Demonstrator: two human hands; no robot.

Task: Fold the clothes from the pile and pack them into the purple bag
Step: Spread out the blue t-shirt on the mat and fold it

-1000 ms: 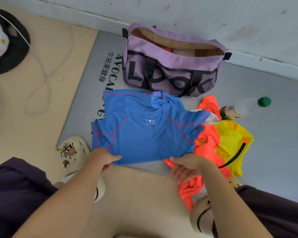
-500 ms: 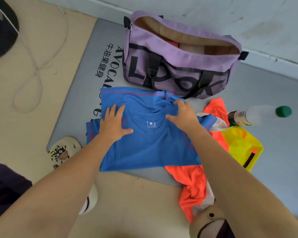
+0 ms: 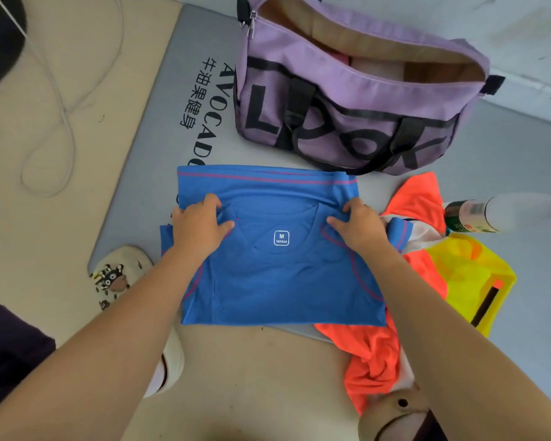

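Shirt: blue knit T-shirt with pink seams (image 3: 277,275), partly folded on the grey mat (image 3: 159,173), just before the open purple duffel bag (image 3: 347,106).
Left hand (image 3: 201,227): fingers pinching the shirt's shoulder.
Right hand (image 3: 360,226): fingers gripping the opposite shoulder.
Pile: orange and yellow garments (image 3: 442,281), beside the shirt's right edge.

A grey mat (image 3: 159,173) with black lettering covers the floor. 1 plastic bottle (image 3: 503,213) with a green cap lies on it. A white cable (image 3: 61,122) loops across the beige floor. A cream slipper (image 3: 115,275) shows a cartoon print.
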